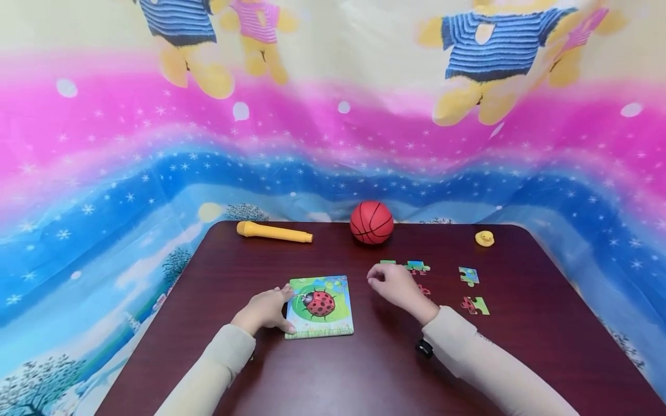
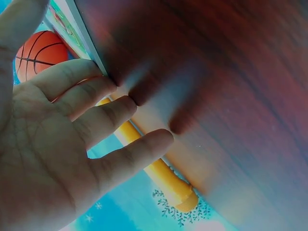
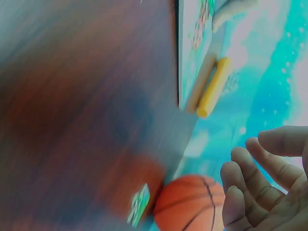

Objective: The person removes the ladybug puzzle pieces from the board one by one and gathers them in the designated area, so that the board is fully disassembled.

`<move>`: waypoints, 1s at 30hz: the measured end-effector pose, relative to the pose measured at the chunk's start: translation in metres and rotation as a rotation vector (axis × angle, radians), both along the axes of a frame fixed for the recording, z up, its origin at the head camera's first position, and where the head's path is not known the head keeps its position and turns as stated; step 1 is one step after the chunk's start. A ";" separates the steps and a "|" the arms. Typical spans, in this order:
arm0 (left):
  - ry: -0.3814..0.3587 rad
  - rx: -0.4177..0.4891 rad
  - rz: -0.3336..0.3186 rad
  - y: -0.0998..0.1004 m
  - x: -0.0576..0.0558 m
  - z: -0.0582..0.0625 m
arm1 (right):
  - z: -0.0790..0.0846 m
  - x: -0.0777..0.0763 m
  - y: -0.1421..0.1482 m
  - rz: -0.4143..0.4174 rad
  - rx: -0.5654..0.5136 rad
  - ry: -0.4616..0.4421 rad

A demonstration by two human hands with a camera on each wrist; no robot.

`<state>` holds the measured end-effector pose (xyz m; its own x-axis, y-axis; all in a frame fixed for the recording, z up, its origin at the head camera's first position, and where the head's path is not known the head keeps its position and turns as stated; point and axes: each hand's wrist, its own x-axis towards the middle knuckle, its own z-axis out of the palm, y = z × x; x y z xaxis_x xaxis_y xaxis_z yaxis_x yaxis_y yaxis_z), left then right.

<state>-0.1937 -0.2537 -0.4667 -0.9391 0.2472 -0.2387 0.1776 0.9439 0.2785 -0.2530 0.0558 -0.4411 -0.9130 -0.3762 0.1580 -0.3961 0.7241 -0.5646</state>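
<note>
A square ladybug puzzle board lies flat on the table. My left hand is at its left edge, thumb near the lower left corner and fingers near the upper left. In the left wrist view those fingers are spread and fairly straight, the palm showing. To the right of the board my right hand hovers with loosely bent fingers, and the right wrist view shows nothing in it. Beside and behind it lie loose puzzle pieces, one blue and green, partly hidden by the hand.
More puzzle pieces, one blue and one red and green, lie on the right. Along the dark table's back edge are a yellow toy microphone, a red toy basketball and a yellow rubber duck.
</note>
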 end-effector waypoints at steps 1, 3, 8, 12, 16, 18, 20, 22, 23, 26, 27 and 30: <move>-0.002 0.004 0.001 0.000 0.000 0.000 | -0.001 0.001 -0.004 0.002 -0.002 -0.007; -0.007 0.000 0.000 0.001 -0.001 0.000 | -0.001 0.002 -0.011 0.008 -0.001 -0.015; -0.022 -0.009 -0.007 -0.001 -0.001 -0.001 | -0.003 0.002 -0.026 0.003 0.014 -0.030; -0.028 -0.014 -0.002 -0.003 -0.001 -0.001 | -0.005 0.001 -0.040 0.033 0.027 -0.018; -0.034 -0.012 0.005 -0.002 -0.002 0.000 | -0.007 -0.002 -0.057 0.062 0.039 -0.028; -0.039 -0.007 0.009 -0.002 -0.001 0.001 | -0.008 -0.004 -0.069 0.075 0.056 -0.046; -0.042 -0.005 0.005 -0.002 -0.001 0.002 | -0.009 -0.005 -0.081 0.087 0.079 -0.059; -0.047 -0.007 0.002 -0.002 -0.002 0.003 | -0.009 -0.006 -0.092 0.097 0.100 -0.070; -0.048 -0.008 -0.001 -0.002 -0.002 0.003 | -0.010 -0.006 -0.096 0.102 0.108 -0.076; -0.049 -0.011 0.001 -0.002 -0.002 0.003 | -0.011 -0.006 -0.108 0.111 0.122 -0.081; -0.052 -0.014 0.003 -0.003 -0.002 0.003 | -0.011 -0.006 -0.111 0.114 0.127 -0.083; -0.054 -0.021 0.006 -0.003 -0.002 0.003 | -0.013 -0.008 -0.120 0.112 0.151 -0.083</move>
<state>-0.1962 -0.2572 -0.4633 -0.9262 0.2359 -0.2942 0.1569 0.9505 0.2682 -0.2609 -0.0644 -0.4546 -0.8718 -0.4895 0.0175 -0.4351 0.7574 -0.4868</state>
